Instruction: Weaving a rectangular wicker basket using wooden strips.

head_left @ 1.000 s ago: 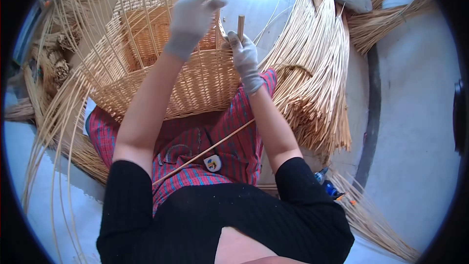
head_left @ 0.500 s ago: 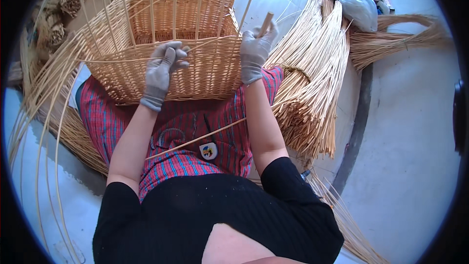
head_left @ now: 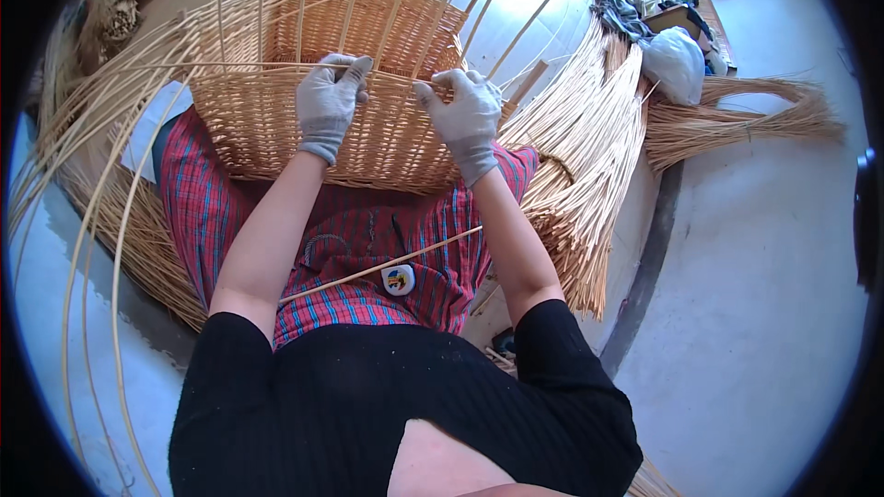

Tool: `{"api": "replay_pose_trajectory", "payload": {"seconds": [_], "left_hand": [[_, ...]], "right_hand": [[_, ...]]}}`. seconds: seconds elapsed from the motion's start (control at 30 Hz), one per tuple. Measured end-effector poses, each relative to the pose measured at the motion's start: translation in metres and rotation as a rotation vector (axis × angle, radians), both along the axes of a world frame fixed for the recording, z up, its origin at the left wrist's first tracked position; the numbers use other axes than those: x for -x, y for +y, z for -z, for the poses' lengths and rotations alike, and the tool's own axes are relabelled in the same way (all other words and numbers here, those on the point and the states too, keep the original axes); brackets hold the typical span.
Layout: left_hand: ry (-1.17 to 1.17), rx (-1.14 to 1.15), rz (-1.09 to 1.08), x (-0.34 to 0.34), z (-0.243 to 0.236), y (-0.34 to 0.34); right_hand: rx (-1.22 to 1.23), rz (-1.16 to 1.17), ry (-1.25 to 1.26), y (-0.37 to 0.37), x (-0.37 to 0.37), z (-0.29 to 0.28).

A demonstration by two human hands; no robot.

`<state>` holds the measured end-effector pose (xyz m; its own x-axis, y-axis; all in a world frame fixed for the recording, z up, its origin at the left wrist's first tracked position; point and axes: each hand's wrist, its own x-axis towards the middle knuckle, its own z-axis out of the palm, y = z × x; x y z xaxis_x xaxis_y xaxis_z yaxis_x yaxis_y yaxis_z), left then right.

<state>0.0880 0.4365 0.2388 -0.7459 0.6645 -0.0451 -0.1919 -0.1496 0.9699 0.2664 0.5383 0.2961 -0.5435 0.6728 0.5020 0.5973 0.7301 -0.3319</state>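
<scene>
Basket [head_left: 267, 129], LH [head_left: 329, 109] & RH [head_left: 466, 120] at rim [head_left: 391, 78], printed wht tag [head_left: 398, 280] below

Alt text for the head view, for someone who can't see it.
At a tan woven wicker basket with upright stakes, a grey-gloved left hand appears to pinch a thin tan rod; the grey-gloved right hand is at the near rim.

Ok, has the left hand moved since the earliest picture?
Yes: the left hand has come down in view, from above the basket's near rim to right at it.
</scene>
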Motion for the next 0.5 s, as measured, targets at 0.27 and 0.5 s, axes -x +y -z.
{"api": "replay_pose_trajectory", "payload": {"seconds": [0.27, 0.5], "left_hand": [[0.337, 0.004, -0.074, -0.020, -0.008, -0.030], [1.113, 0.106, 0.072, -0.059, -0.038, -0.058]], "right_hand": [[0.015, 0.139, -0.061, -0.002, 0.013, 0.001], [0.135, -0.056, 0.027, 0.013, 0.001, 0.002]]}}
